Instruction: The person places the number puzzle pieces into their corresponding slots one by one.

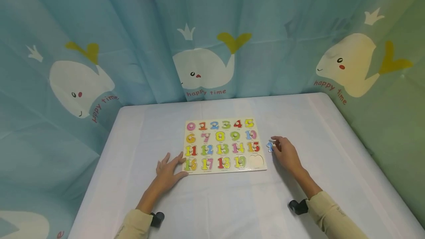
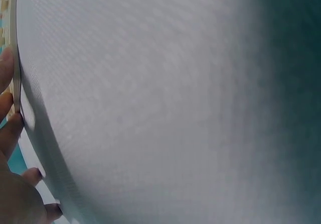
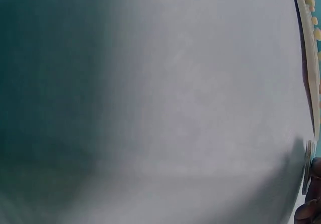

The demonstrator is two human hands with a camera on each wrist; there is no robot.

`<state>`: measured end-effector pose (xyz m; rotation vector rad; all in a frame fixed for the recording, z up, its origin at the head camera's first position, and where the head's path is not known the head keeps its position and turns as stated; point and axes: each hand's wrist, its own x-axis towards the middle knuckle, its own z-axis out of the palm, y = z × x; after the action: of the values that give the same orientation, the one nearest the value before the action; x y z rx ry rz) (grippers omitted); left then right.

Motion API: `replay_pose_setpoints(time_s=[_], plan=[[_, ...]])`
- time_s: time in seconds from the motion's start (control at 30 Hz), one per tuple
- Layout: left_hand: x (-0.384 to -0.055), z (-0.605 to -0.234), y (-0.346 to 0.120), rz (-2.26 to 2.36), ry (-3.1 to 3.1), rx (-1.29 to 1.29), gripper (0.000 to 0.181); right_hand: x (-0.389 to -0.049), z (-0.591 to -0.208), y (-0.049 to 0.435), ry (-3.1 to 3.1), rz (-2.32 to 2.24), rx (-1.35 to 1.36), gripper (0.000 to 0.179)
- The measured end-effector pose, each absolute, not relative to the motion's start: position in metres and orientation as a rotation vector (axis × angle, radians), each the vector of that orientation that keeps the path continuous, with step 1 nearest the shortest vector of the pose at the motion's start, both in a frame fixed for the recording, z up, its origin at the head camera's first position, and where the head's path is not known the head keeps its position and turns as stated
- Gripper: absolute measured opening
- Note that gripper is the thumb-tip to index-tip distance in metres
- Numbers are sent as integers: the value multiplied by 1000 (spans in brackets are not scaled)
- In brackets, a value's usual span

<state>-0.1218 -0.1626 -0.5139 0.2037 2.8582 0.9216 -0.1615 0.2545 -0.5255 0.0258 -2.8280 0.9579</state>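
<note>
A wooden number puzzle board [image 1: 216,175] lies flat on the table, its number pieces with small knobs seated in rows. At its lower right is a bare recess [image 1: 256,161]. My left hand [image 1: 168,174] rests against the board's lower left corner, fingers spread and fingertips at the edge; several fingers [image 2: 9,133] show in the left wrist view. Just right of the board, my right hand [image 1: 286,155] pinches a blue-edged number piece [image 1: 269,146] showing a 2, the rest hidden under the fingers. The right wrist view catches that piece [image 3: 307,166] edge-on, close over the table.
A pale cloth covers the table [image 1: 225,209]. Behind and beside it hang blue-green curtains [image 1: 142,28] printed with white whales. Black wrist-worn devices [image 1: 157,219] sit at both sleeve cuffs.
</note>
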Motion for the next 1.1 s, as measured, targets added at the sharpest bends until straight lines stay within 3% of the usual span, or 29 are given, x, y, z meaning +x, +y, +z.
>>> replay_pose_setpoints(time_s=[0.77,1.1], plan=[[-122,-513,-163,945,2834,194,53,-154,-520,251,-2770,994,127,33],[-123,-514,-164,941,2810,186,52,-140,-522,234,-2846,1200,374,38]])
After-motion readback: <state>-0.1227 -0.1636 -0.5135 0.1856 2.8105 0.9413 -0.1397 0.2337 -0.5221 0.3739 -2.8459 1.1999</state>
